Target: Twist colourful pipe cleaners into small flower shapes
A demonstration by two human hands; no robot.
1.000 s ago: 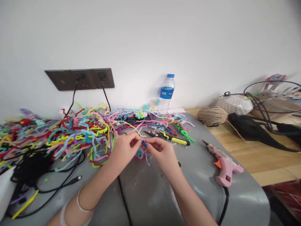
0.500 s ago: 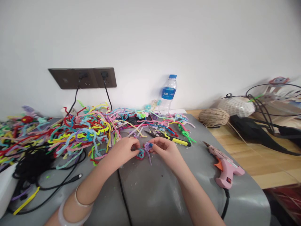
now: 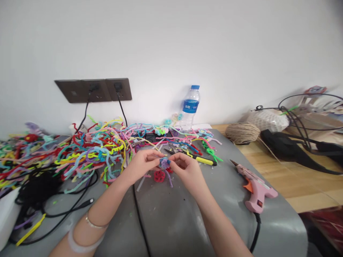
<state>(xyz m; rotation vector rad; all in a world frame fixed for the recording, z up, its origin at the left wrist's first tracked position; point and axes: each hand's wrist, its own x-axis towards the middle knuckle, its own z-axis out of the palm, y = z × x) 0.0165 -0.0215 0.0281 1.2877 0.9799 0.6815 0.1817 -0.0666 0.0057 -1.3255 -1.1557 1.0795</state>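
Pinched between both hands is a small purple and blue pipe cleaner flower [image 3: 164, 163], partly covered by fingers. My left hand [image 3: 144, 166] grips its left side with thumb and fingertips closed. On the other side, my right hand [image 3: 186, 170] pinches it with thumb and forefinger. A purple pipe cleaner end [image 3: 169, 179] hangs down below the fingers. Just beneath, a red pipe cleaner flower [image 3: 159, 176] rests on the grey table [image 3: 171, 221]. A bit of red also shows by my right fingertips. Left of the red flower lies a translucent stick [image 3: 140, 183].
A tangled heap of colourful pipe cleaners [image 3: 93, 150] spreads across the back left. Behind my right hand lies a yellow-and-black cutter [image 3: 205, 161]. A pink glue gun [image 3: 255, 191], twine ball [image 3: 242, 132] and water bottle [image 3: 190, 107] stand around. Black cables [image 3: 140, 221] cross the table.
My left hand has moved up and right, bringing the blue piece against the purple one. The red flower below is now uncovered. My right hand has shifted slightly left.
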